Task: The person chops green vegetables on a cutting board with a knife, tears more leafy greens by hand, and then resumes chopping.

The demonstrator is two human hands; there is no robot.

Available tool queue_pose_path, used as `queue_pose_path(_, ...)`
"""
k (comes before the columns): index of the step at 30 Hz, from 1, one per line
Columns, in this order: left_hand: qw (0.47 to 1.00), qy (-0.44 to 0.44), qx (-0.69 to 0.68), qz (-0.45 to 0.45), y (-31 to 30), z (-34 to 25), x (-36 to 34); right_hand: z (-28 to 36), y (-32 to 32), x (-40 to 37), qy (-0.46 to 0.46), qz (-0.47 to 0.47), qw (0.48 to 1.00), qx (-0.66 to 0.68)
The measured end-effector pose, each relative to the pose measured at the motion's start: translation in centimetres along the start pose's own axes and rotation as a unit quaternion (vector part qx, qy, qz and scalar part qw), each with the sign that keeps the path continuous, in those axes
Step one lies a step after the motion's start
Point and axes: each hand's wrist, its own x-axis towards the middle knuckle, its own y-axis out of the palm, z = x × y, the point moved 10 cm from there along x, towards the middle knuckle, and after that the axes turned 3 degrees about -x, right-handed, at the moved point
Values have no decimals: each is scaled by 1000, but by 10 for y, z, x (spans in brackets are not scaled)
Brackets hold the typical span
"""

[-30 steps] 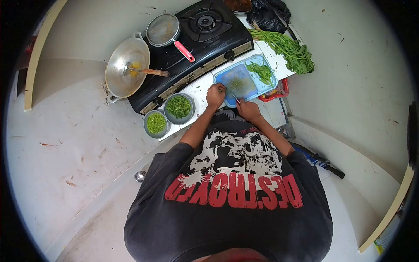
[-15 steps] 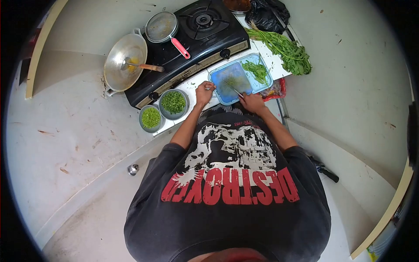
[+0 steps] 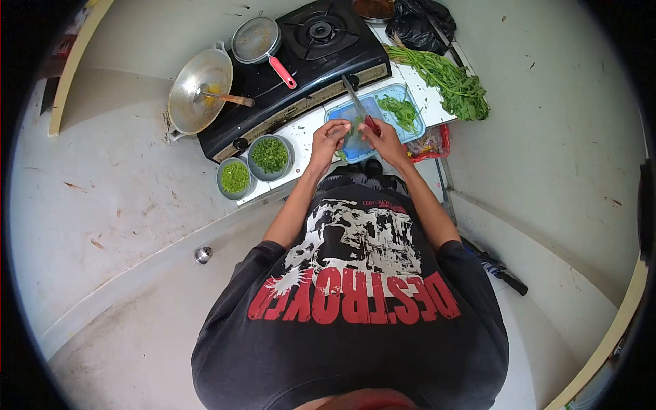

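Head camera, looking straight down, and nearest of all is the black T-shirt (image 3: 355, 301). Its big red letters read "DESTROYED", upside down from here. A smaller red line near the collar is too small to read.

Out past the shirt, both hands meet over the blue chopping board (image 3: 403, 137). The right hand (image 3: 387, 142) is wrapped tight around the red handle of the knife (image 3: 360, 109), whose blade tilts up and away toward the stove. The left hand (image 3: 326, 139) is curled, fingertips bunched right against the blade. Whether they pinch any leaf, I cannot tell. A small heap of cut greens (image 3: 353, 137) lies on the board just beneath the hands, and a few whole stalks (image 3: 400, 109) rest on its far right part.

To the left, two metal bowls, the near one (image 3: 234, 178) and the one beyond it (image 3: 269, 156), are both heaped with finely chopped greens. A red plastic bag (image 3: 435, 142) peeks out right of the board.

By my reckoning the job is well under way: two bowls filled, a little more on the board. Plenty is left, though, because the long bunch of leafy greens (image 3: 447, 78) at far right lies uncut.

Farther off, the black gas stove (image 3: 301, 61) carries a strainer with a red handle (image 3: 257, 39). A wok (image 3: 198, 89) with a spatula in it sits at the left. A black bag (image 3: 418, 20) sits at the very back.
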Motion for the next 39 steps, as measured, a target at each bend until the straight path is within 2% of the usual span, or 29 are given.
queue_pose_path(4,998,11,-53,23,36,-29,-14,54,-6,-16,-31,-30,991,129)
queue_pose_path(7,997,22,-56,40,50,-41,-20,69,-16,-23,-48,-33,986,156)
queue_pose_path(12,996,10,-47,79,65,-46,-27,73,-29,-30,-31,-7,994,106)
queue_pose_path(18,994,-3,52,92,69,-41,-31,70,-35,-28,-28,-20,992,120)
queue_pose_path(22,994,-7,89,69,69,-44,-32,67,-40,-21,-16,-38,993,109)
queue_pose_path(25,993,5,104,60,68,-46,-29,73,-35,-16,-27,10,998,56)
queue_pose_path(27,990,29,128,48,68,-50,-27,71,-33,-15,-28,19,997,66)
queue_pose_path(30,992,38,106,56,61,-42,-20,66,-31,-11,-27,32,996,84)
queue_pose_path(34,994,9,79,77,55,-29,-21,49,-23,-9,-8,53,994,97)
queue_pose_path(37,994,-12,91,67,44,-19,-18,41,-21,-7,-7,57,997,60)
queue_pose_path(39,992,-12,106,67,32,-8,-11,24,-19,-3,29,51,998,36)
